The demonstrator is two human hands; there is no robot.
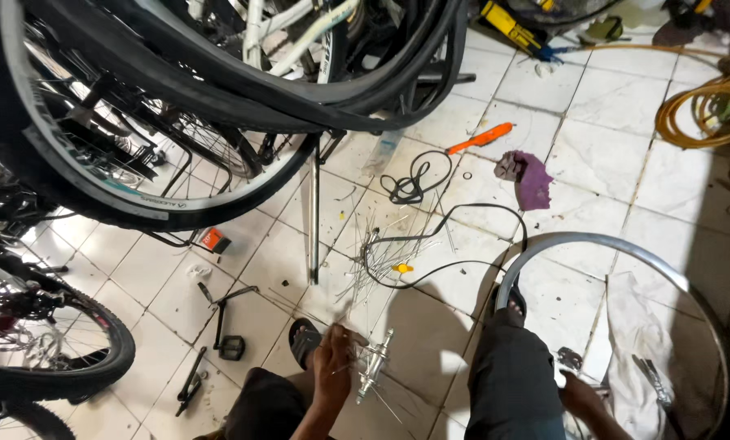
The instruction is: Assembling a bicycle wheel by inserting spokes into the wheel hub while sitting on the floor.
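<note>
Left hand (332, 367): fingers closed on thin spokes beside hub (375, 367). Right hand (580, 397): grip cannot be told, touching rim (593, 240) at its 7 o'clock. Loose spokes (389, 244) at 12 o'clock.

right hand (580, 397) fingers hidden behind the knee; bicycles (177, 106) cut off.

Just one view here, a head cam looking steeply down at the tiled floor (601, 155) from sitting height. It's close over the knees, with bikes (177, 106) crowding the top left.
</note>
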